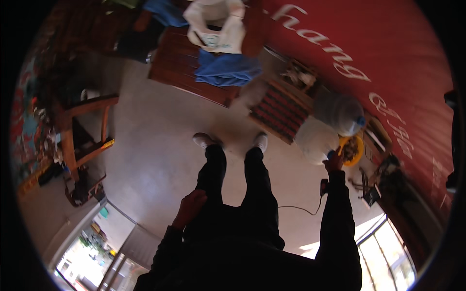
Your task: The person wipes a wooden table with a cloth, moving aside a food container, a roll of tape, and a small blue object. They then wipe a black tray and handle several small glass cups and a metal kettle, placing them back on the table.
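My right hand [334, 162] is at the blue-capped neck of a large translucent plastic water bottle [316, 140], its fingers curled around the cap. That bottle leans over beside a second large water bottle [336, 111], which also has a blue cap. Next to my right hand is a yellow plastic basin [359, 152] with small brownish pieces in it. My left hand [190, 208] hangs by my left thigh, apparently holding nothing; how far its fingers are closed is too dark to make out.
Ahead stands a dark wooden table [174, 62] with a blue cloth [227, 69] and a white bag [218, 32]. A slatted wooden rack [280, 109] is beside the bottles. Left is a wooden stool frame [69, 134]. A cable [300, 208] trails near my right arm; a red banner [364, 43] bears writing.
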`<state>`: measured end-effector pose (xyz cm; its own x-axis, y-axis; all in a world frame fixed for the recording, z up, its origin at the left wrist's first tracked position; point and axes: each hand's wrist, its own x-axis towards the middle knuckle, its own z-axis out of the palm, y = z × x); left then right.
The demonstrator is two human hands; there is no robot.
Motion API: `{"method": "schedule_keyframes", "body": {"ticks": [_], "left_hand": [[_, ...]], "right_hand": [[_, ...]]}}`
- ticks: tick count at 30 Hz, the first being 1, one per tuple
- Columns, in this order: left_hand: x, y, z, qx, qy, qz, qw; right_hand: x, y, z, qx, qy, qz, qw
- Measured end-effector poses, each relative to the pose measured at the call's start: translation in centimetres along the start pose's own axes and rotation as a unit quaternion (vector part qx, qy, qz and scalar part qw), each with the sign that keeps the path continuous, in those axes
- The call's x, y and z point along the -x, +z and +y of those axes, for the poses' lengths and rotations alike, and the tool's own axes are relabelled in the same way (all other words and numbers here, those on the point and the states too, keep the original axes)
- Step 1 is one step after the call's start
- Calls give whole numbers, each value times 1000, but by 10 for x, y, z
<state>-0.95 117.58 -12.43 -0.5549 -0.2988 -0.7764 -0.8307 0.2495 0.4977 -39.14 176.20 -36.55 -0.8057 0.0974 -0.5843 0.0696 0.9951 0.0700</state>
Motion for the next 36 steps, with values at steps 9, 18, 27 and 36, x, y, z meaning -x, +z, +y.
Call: {"method": "schedule_keyframes", "body": {"ticks": [9,18,27,36], "left_hand": [[-1,-61,-27,113,46,101,987],[-13,-233,-120,205,94,291,930],[7,-320,-248,315,-20,393,863],[-20,-407,-323,536,-65,348,767]], "right_hand": [[48,-47,-171,-16,-229,130,965],[208,-129,-548,-24,-474,87,876],[295,-126,-822,-37,-633,40,772],[309,-77,-1052,15,-737,-19,676]]}}
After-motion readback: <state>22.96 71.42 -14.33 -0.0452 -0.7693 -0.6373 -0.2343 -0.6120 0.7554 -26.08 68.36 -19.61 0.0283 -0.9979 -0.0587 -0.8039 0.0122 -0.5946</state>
